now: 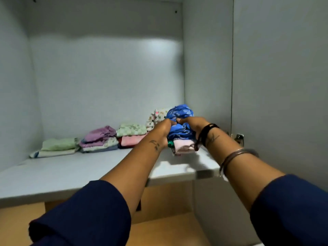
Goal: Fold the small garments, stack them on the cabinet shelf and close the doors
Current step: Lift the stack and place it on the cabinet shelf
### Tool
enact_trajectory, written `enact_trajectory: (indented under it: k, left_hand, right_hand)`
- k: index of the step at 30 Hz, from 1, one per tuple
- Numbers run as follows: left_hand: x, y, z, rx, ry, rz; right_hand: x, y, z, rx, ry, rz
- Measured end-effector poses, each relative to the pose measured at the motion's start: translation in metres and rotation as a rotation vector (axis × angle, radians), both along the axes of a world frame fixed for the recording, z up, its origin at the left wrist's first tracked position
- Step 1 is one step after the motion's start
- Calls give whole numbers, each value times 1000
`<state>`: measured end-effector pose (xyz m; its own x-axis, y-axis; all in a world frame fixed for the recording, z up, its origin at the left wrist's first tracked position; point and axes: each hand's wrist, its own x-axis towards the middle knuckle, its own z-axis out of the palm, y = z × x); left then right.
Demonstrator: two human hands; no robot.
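The gray cabinet shelf holds a row of small folded clothes piles near the back wall. Both arms reach in side by side. The left hand and the right hand both grip a bunched-up blue garment. It sits on top of the pile at the right end, above a pink piece.

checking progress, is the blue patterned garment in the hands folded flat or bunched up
Bunched, not folded flat: the blue patterned garment sits crumpled in uneven lumps, gripped between the left hand and right hand.
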<state>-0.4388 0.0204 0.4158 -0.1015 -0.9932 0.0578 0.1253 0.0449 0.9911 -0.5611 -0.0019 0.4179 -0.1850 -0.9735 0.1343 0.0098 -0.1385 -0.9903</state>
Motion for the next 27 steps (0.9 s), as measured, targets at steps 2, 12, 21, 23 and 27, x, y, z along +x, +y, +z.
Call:
enact_trajectory:
  k: [2, 12, 21, 23, 27]
  left_hand:
    - [-13, -32, -3, 43, -28, 0]
    - [-57, -89, -18, 152, -27, 54]
    - [-46, -58, -16, 183, 90, 140]
    - [-43, -50, -20, 157, 90, 141]
    - [-41, -32, -26, 161, 16, 28]
  right_hand:
    - [-12, -44, -7, 55, 34, -55]
    - [-13, -76, -26, -36, 401, -421]
    - [-5, -30, -21, -124, 1336, -446]
    - [-12, -26, -28, -56, 1432, -319]
    - [-20, -22, -34, -111, 1421, -230]
